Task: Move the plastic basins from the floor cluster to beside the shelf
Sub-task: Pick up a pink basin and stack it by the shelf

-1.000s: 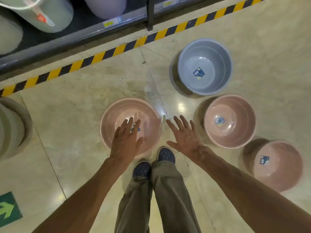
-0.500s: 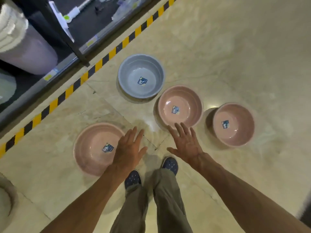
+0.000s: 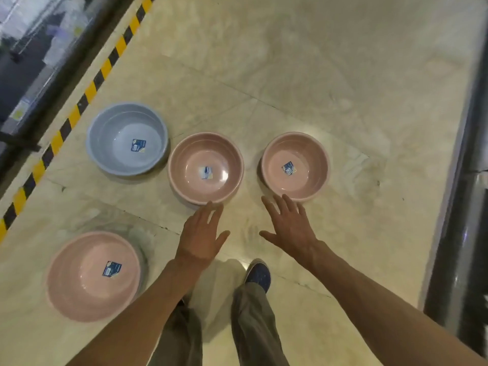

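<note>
My left hand [image 3: 202,237] and right hand [image 3: 287,225] hang low in the middle of the frame, fingers straight and spread, holding nothing. Just above the left fingertips sits a pink basin [image 3: 206,168], round and glossy, a small blue label on its bottom. Right of it, near my right fingertips, is a second pink basin [image 3: 295,167] with the same label. A grey-blue basin [image 3: 127,139] lies left of centre beside the yellow-black floor stripe [image 3: 91,88]. A larger pink basin [image 3: 93,276] rests at lower left.
</note>
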Motion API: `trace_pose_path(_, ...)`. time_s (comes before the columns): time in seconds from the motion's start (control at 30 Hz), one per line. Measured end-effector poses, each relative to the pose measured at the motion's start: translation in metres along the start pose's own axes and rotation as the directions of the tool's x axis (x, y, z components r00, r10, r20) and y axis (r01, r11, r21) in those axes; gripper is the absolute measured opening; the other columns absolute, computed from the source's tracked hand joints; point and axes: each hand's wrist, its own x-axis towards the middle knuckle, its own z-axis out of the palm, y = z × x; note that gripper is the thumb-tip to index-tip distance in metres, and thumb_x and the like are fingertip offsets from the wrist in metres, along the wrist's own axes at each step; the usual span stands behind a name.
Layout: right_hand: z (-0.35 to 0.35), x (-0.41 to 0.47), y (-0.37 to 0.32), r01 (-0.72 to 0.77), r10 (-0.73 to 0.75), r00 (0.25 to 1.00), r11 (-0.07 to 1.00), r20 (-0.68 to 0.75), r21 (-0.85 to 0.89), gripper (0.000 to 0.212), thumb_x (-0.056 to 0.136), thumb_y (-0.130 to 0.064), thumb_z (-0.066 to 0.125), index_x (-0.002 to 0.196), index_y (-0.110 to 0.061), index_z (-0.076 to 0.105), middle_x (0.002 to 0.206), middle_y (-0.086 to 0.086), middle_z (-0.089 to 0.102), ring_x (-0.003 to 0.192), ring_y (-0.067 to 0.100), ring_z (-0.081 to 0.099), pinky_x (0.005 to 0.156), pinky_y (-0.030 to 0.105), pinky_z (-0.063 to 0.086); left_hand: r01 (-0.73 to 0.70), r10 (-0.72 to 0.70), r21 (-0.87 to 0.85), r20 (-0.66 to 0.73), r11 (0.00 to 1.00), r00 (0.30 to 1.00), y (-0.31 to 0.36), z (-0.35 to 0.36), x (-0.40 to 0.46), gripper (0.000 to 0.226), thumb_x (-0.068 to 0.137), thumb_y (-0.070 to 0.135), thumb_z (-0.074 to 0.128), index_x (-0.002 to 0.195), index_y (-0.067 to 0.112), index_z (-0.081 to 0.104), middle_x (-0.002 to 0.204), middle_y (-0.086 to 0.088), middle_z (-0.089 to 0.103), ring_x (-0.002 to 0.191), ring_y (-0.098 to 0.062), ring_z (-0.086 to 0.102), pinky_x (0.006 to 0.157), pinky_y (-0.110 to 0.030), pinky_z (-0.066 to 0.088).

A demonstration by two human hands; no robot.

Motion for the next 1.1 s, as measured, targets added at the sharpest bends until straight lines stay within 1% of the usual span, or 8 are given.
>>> trace_pose_path(0.13,-0.003,-0.007,0.062,-0.079,0.079,0.997,0.995,-0.01,0.061,0.097,0.095,-0.06,0.064,0.168,-0.024,0.01,0.174,0.012,0.018,0.161,0.036,0.015,0.126,0.058,0.021,0.014,-0.014,0.003,0.052,1.0,0.999,0.056,0.002,0.034,0.069,0.105,0.052,0.042,0.164,0.026,0.017,0.171,-0.004,0.016,0.157,-0.024,0.017,0.125,-0.039,0.018)
trace_pose_path(0.3,-0.011,-0.009,0.125,-0.175,0.175,0.985,0.978,0.007,0.118,0.1,0.095,-0.063,0.062,0.169,-0.026,0.004,0.174,0.012,0.016,0.161,0.036,0.015,0.126,0.058,0.021,-0.012,0.017,-0.044,0.111,0.999,0.994,0.103,0.002,0.069,0.072,0.105,0.054,0.04,0.165,0.031,0.007,0.172,0.0,0.008,0.159,-0.021,0.008,0.128,-0.042,0.013)
trace_pose_path(0.5,-0.015,-0.005,0.177,-0.23,0.228,0.973,0.961,0.034,0.155,0.102,0.095,-0.059,0.066,0.169,-0.023,0.006,0.173,0.015,0.019,0.16,0.04,0.019,0.125,0.061,0.026,-0.026,0.016,0.044,0.212,0.999,0.977,0.148,0.004,0.121,0.071,0.106,0.054,0.036,0.165,0.028,0.005,0.173,-0.002,0.001,0.159,-0.024,0.004,0.128,-0.043,0.013)
trace_pose_path(0.7,-0.02,0.036,0.215,-0.3,0.286,0.952,0.939,0.105,0.17,0.098,0.097,-0.065,0.056,0.168,-0.025,0.003,0.174,0.012,0.016,0.161,0.036,0.016,0.126,0.057,0.025,-0.039,0.016,0.069,0.303,0.997,0.953,0.162,0.008,0.185,0.071,0.106,0.056,0.033,0.164,0.03,0.002,0.173,-0.003,0.001,0.159,-0.026,0.007,0.128,-0.044,0.016)
trace_pose_path(0.8,-0.021,0.059,0.228,-0.346,0.332,0.938,0.912,0.102,0.22,0.098,0.096,-0.065,0.06,0.168,-0.023,0.009,0.172,0.014,0.023,0.159,0.038,0.022,0.123,0.058,0.032,-0.041,0.01,0.094,0.307,0.995,0.952,0.164,0.003,0.211,0.071,0.106,0.054,0.036,0.165,0.028,0.006,0.173,-0.004,0.007,0.158,-0.028,0.014,0.124,-0.042,0.022)
trace_pose_path(0.87,-0.018,0.076,0.237,-0.366,0.354,0.931,0.897,0.092,0.247,0.097,0.095,-0.064,0.063,0.168,-0.022,0.014,0.17,0.015,0.028,0.156,0.038,0.028,0.119,0.057,0.037,-0.049,-0.001,0.137,0.344,0.989,0.939,0.16,0.006,0.231,0.07,0.107,0.054,0.033,0.165,0.027,0.003,0.173,-0.004,0.003,0.158,-0.026,0.011,0.125,-0.042,0.02)
trace_pose_path(0.97,-0.003,0.102,0.254,-0.367,0.349,0.93,0.877,0.114,0.311,0.096,0.094,-0.059,0.067,0.167,-0.021,0.017,0.168,0.015,0.031,0.155,0.037,0.03,0.117,0.055,0.041,-0.003,-0.036,0.103,0.366,0.995,0.93,0.148,0.023,0.262,0.071,0.106,0.053,0.038,0.165,0.026,0.009,0.172,-0.005,0.007,0.158,-0.026,0.013,0.123,-0.044,0.024)
trace_pose_path(1.1,0.033,0.142,0.283,-0.436,0.412,0.898,0.787,0.154,0.437,0.098,0.092,-0.057,0.07,0.167,-0.026,0.015,0.167,0.009,0.033,0.15,0.034,0.037,0.109,0.054,0.047,0.088,-0.099,0.048,0.367,0.995,0.925,0.136,0.063,0.304,0.067,0.107,0.047,0.043,0.164,0.025,0.015,0.171,-0.006,0.013,0.155,-0.029,0.02,0.118,-0.05,0.036)
